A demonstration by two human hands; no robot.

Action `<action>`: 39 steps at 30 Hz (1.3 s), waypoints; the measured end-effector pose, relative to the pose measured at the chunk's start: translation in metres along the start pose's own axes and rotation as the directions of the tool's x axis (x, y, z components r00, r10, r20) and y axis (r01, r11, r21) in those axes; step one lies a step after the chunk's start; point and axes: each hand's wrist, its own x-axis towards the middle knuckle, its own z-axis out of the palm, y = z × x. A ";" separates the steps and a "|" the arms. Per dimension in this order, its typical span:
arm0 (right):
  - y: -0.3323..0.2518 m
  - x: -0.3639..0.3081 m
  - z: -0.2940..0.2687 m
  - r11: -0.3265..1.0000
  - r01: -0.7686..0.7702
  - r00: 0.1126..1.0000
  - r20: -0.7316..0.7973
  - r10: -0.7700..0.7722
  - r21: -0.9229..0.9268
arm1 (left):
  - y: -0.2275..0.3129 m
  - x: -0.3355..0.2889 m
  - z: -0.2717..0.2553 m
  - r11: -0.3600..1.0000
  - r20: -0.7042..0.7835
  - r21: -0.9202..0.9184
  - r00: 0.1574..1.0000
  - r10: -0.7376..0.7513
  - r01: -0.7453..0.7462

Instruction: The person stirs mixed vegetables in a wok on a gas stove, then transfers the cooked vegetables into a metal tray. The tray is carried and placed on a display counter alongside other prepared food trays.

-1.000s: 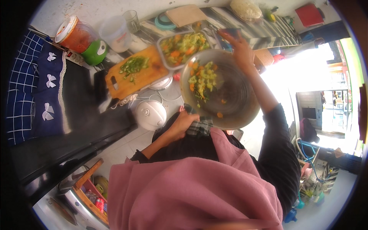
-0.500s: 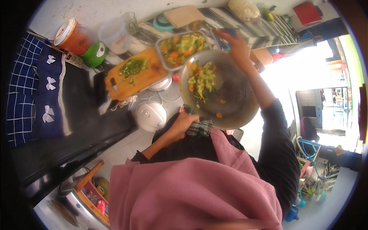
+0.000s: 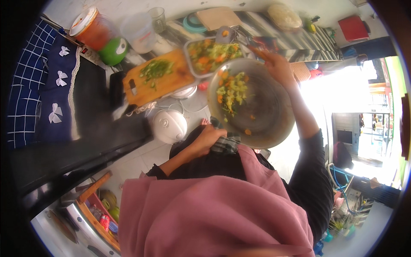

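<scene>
My left hand (image 3: 209, 139) is closed on a dark checked cloth (image 3: 226, 144) at the near rim of a wide metal pan (image 3: 269, 109). The pan is tilted, with chopped vegetables (image 3: 231, 92) gathered on its left side and a few bits stuck lower down. My right hand (image 3: 280, 70), above the pan's far right rim, grips a metal spatula (image 3: 224, 35). Its round head carries an orange piece over a clear rectangular container (image 3: 187, 55), which is filled with green and orange vegetables and stands against the pan's far left edge.
Left of the container, an orange cutting board (image 3: 180, 83) bears chopped greens (image 3: 156, 70). A white rice cooker (image 3: 170, 126) stands below it. Behind are a red-orange tub (image 3: 92, 32), a clear pitcher (image 3: 139, 34) and a glass (image 3: 158, 20). A black stove-like surface (image 3: 92, 98) lies left.
The spatula's head has come into clearer view over the container, with an orange piece on it. The whole view has shifted slightly; the vegetables in the pan look much the same.
</scene>
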 end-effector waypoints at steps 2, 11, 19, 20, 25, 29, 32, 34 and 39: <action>-0.005 0.000 0.005 1.000 0.027 0.999 0.024 -0.027 -0.008 | -0.001 0.001 -0.001 1.000 0.026 0.004 1.000 0.002 -0.002; -0.055 0.003 0.018 0.969 0.152 0.987 -0.011 -0.158 -0.194 | -0.004 0.003 -0.003 0.999 0.083 -0.011 0.996 0.037 -0.037; -0.073 0.014 0.032 0.962 0.158 0.987 0.041 -0.153 -0.221 | -0.005 0.003 -0.003 0.998 0.057 -0.010 0.996 0.070 -0.070; -0.073 0.016 0.035 0.959 0.154 0.988 0.033 -0.150 -0.239 | -0.005 0.003 -0.002 0.997 0.048 -0.007 0.996 0.073 -0.073; -0.070 0.024 0.048 0.954 0.146 0.988 -0.006 -0.153 -0.263 | -0.007 0.004 -0.003 0.998 0.039 -0.022 0.997 0.066 -0.065; -0.073 0.027 0.056 0.957 0.184 0.982 0.001 -0.189 -0.225 | -0.010 0.008 -0.005 0.997 0.043 0.003 0.996 0.079 -0.079; -0.077 0.029 0.056 0.966 0.194 0.979 -0.021 -0.201 -0.170 | -0.011 0.009 -0.005 0.996 0.049 0.000 0.995 0.086 -0.086; -0.077 0.030 0.048 0.967 0.204 0.975 -0.055 -0.214 -0.152 | -0.011 0.009 -0.004 0.996 0.033 -0.015 0.996 0.089 -0.088; -0.064 0.034 0.020 0.959 0.188 0.979 -0.039 -0.200 -0.211 | -0.006 0.004 -0.002 0.998 0.028 -0.011 0.997 0.066 -0.066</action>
